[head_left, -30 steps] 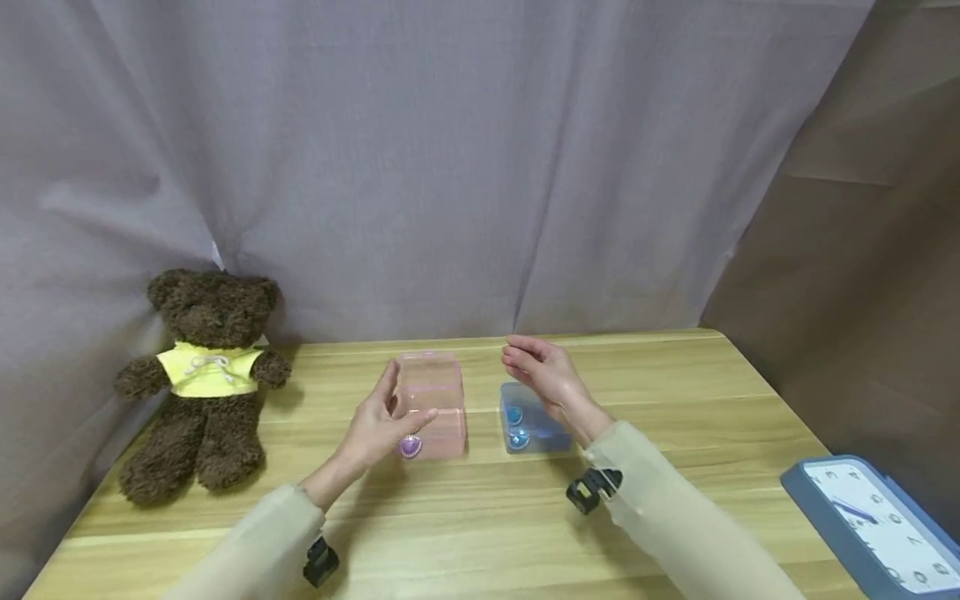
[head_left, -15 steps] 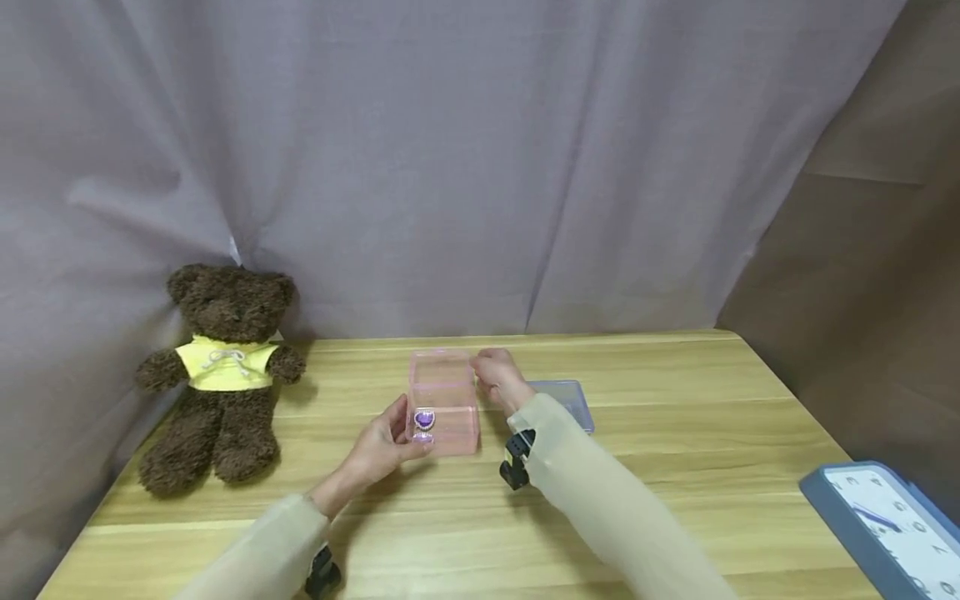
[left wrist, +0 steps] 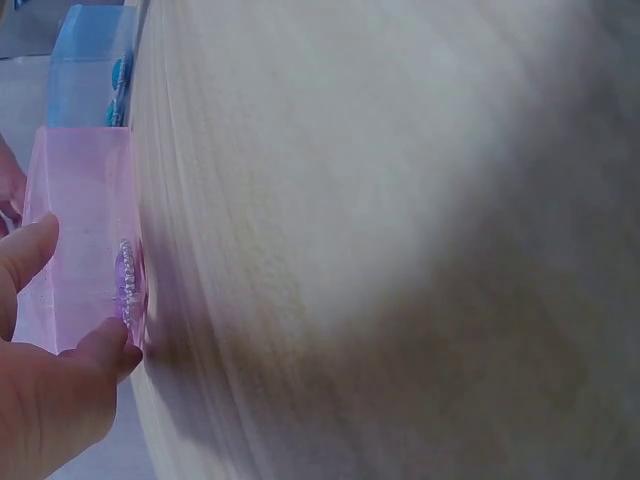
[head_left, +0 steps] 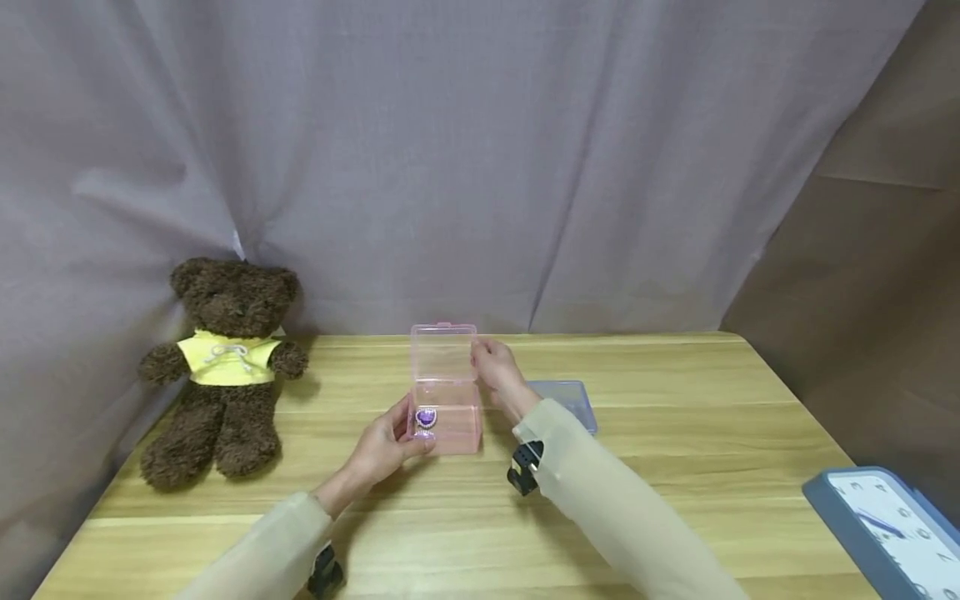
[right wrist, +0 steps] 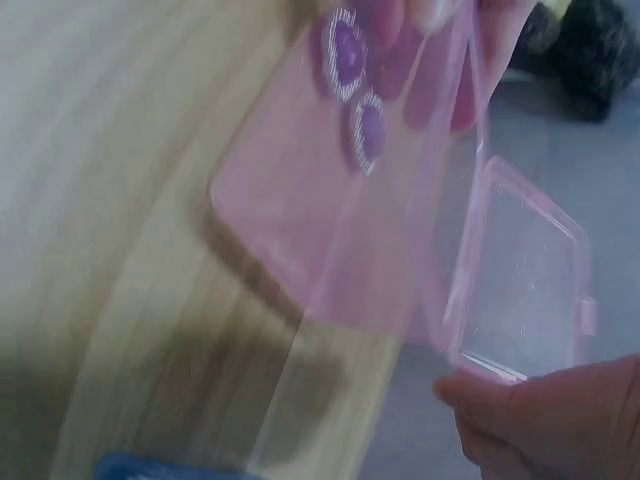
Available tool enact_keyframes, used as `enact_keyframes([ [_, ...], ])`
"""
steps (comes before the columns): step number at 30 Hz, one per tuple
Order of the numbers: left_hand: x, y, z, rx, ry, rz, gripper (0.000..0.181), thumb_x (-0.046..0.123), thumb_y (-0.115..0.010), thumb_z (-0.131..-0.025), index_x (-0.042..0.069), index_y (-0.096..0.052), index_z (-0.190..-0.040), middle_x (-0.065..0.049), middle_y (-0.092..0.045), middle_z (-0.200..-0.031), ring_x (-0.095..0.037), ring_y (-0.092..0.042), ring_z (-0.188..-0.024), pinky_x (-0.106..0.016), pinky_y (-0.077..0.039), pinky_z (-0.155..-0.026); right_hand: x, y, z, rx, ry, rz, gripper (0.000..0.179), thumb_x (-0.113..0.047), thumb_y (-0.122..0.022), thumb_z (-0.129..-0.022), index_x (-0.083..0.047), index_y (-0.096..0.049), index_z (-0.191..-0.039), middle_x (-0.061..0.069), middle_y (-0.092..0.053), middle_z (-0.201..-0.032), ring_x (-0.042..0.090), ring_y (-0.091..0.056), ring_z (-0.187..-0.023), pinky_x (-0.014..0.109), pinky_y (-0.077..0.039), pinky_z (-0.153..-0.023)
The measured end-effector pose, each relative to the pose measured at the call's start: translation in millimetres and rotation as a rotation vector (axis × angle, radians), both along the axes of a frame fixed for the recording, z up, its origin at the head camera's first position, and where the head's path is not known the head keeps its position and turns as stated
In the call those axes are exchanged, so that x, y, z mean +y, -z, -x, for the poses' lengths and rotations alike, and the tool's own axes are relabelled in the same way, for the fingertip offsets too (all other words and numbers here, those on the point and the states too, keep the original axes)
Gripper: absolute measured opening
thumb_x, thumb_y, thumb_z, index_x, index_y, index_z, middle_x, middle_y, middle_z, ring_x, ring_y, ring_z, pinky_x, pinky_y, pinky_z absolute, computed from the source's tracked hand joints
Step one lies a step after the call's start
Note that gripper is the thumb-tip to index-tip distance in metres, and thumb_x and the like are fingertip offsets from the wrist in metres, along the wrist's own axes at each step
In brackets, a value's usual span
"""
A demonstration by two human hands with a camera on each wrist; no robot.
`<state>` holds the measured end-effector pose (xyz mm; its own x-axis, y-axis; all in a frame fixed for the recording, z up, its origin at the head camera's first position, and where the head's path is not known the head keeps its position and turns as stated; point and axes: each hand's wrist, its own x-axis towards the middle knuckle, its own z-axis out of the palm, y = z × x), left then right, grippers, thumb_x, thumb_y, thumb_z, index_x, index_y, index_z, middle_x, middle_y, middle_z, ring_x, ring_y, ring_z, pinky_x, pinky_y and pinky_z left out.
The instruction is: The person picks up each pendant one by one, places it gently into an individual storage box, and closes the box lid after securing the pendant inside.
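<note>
A clear pink plastic box [head_left: 459, 435] stands on the table, its hinged lid [head_left: 444, 354] raised at the back. Inside, toward the left, lies a purple gem [head_left: 426, 417] with a pale beaded rim. The right wrist view shows two such purple shapes; whether one is a reflection I cannot tell. My left hand [head_left: 378, 450] grips the box's left end, the thumb at the front wall. With its fingertips my right hand [head_left: 497, 371] pinches the lid's right edge. A clear blue box [left wrist: 90, 65] stands right of the pink one, partly hidden by my right arm in the head view.
Blue gems [left wrist: 117, 75] show through the blue box's wall. At the left sits a brown teddy bear [head_left: 236, 358] in a yellow top. A blue-framed clock [head_left: 892, 525] lies at the right edge. A grey curtain [head_left: 450, 167] hangs behind the wooden table [head_left: 660, 492].
My left hand has closed on the pink box. My right hand has come from above the blue box to the pink lid, which has tilted up from lying further back.
</note>
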<state>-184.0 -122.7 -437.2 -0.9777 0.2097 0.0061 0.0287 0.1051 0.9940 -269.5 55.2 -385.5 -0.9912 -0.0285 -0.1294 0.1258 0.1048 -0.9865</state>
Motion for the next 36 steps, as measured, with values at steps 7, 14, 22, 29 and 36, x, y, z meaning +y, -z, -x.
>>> enact_keyframes([
  [7,-1.4,-0.2,0.5,-0.003,-0.003,0.028,0.081,-0.005,-0.068,-0.080,-0.006,-0.021,-0.146,-0.026,-0.037,-0.144,-0.038,-0.043,-0.129,-0.036,-0.042,-0.102,-5,-14.4,-54.1,0.014,0.053,0.064,0.043,-0.027,-0.035,-0.102,0.002,-0.042,-0.132,0.021,-0.045,-0.137,0.034,-0.038,-0.131,0.045,-0.027,-0.115],
  [14,-1.2,0.2,1.7,0.010,-0.016,0.040,0.079,-0.004,-0.068,-0.080,-0.005,-0.024,-0.145,-0.026,-0.046,-0.137,-0.037,-0.050,-0.122,-0.030,-0.050,-0.095,-4,11.3,-86.3,0.093,0.059,0.092,0.039,-0.010,-0.041,-0.098,0.010,-0.038,-0.132,0.029,-0.042,-0.135,0.040,-0.038,-0.130,0.047,-0.031,-0.112],
  [22,-1.0,2.0,1.8,0.013,-0.013,0.047,0.080,-0.005,-0.069,-0.079,-0.008,-0.024,-0.144,-0.028,-0.041,-0.140,-0.039,-0.047,-0.125,-0.036,-0.044,-0.101,2,32.0,-99.4,0.092,0.001,0.104,0.047,-0.002,-0.040,-0.098,0.018,-0.026,-0.138,0.035,-0.030,-0.143,0.044,-0.031,-0.134,0.048,-0.028,-0.113],
  [29,-0.9,1.5,2.6,0.010,-0.010,0.041,0.080,-0.005,-0.069,-0.079,-0.006,-0.023,-0.145,-0.028,-0.042,-0.139,-0.038,-0.052,-0.119,-0.029,-0.050,-0.095,3,36.1,-99.8,0.122,-0.027,0.079,0.046,0.002,-0.041,-0.095,0.016,-0.029,-0.138,0.032,-0.033,-0.142,0.040,-0.032,-0.135,0.046,-0.028,-0.112],
  [36,-1.9,1.8,2.8,0.007,0.013,0.042,0.081,-0.003,-0.069,-0.080,-0.007,-0.022,-0.145,-0.028,-0.037,-0.143,-0.039,-0.047,-0.124,-0.034,-0.046,-0.100,5,38.6,-100.2,0.122,-0.043,0.051,0.047,0.003,-0.042,-0.095,0.014,-0.029,-0.139,0.030,-0.033,-0.144,0.038,-0.032,-0.135,0.045,-0.030,-0.112],
])
